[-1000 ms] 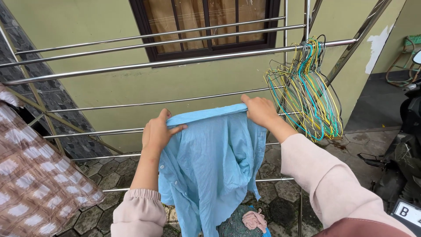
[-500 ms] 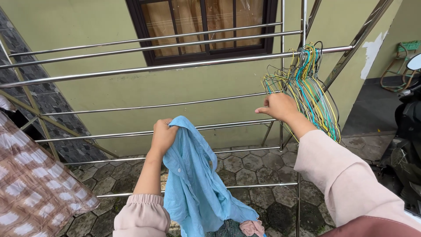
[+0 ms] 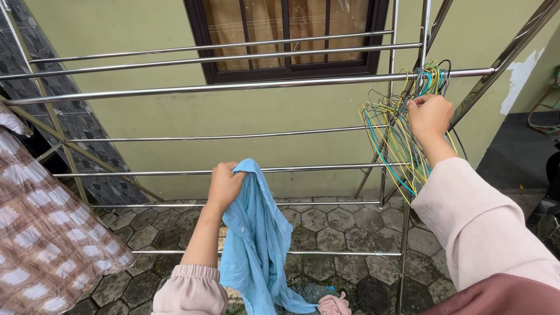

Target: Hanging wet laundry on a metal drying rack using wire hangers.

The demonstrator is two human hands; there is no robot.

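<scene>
At the far left I see a brown-and-white checked cloth (image 3: 44,233) draped over the end of the steel drying rack (image 3: 233,86), whose bars run across in front of a green wall and a dark-framed window (image 3: 286,35).

Moving in, my left hand (image 3: 224,184) is clenched round a bunched fold of the light blue shirt (image 3: 256,245), up near what looks like the collar or placket. The rest hangs slack below the fist, down toward a heap of laundry (image 3: 326,300) on the hexagonal paving; whether the hem touches that heap I can't quite tell from here. I judge the shirt light and soft, possibly damp, with no stiffness at all. It will sag and twist wherever it is unsupported, so the collar or the shoulder seams are the sensible places to hold.

Further right, my right hand (image 3: 430,114) is up at the bundle of wire hangers (image 3: 402,134) hooked on a rack bar. The fingers are pinched closed around their hooks. Thin, springy and tangled, they will likely snag one another.
</scene>
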